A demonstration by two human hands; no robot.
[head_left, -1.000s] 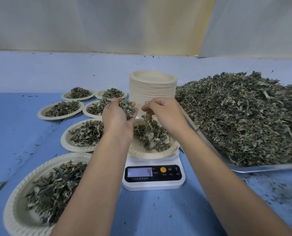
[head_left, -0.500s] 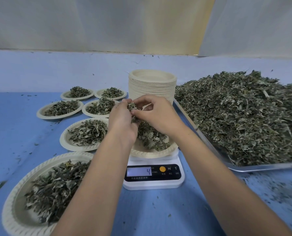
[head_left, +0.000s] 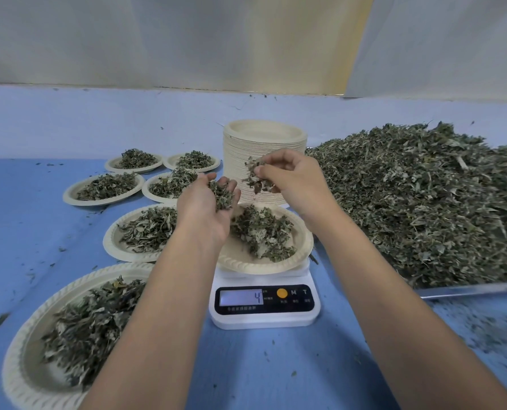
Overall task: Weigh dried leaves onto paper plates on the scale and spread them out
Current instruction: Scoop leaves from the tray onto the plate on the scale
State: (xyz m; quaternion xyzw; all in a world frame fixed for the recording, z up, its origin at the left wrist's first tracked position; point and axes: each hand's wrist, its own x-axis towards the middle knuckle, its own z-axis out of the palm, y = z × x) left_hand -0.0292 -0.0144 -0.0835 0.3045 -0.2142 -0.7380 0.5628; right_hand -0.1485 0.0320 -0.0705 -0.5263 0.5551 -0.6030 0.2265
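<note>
Topping up looks to be the step in hand: the plate on the scale (head_left: 302, 247) is already loaded with a small heap of leaves (head_left: 261, 232), and 4 is shown on the scale (head_left: 264, 319), so the portion probably isn't at weight yet. A clump of leaves (head_left: 222, 196) is cupped in the left hand (head_left: 205, 208), palm up with the fingers curled round it, just over the plate's left edge. A tuft of leaves (head_left: 253, 176) is pinched in the right hand (head_left: 293, 182), higher up, in front of the stack of plates (head_left: 264, 134). Next, small pinches would likely need to be dropped with the readout watched, then the heap spread flat. The blue table (head_left: 33, 232) is littered with crumbs. Six filled plates (head_left: 113, 247) are laid out to the left, the big leaf pile (head_left: 423, 202) is kept on a metal tray (head_left: 468, 290) to the right, and pale sheeting (head_left: 187, 39) is hung behind.
</note>
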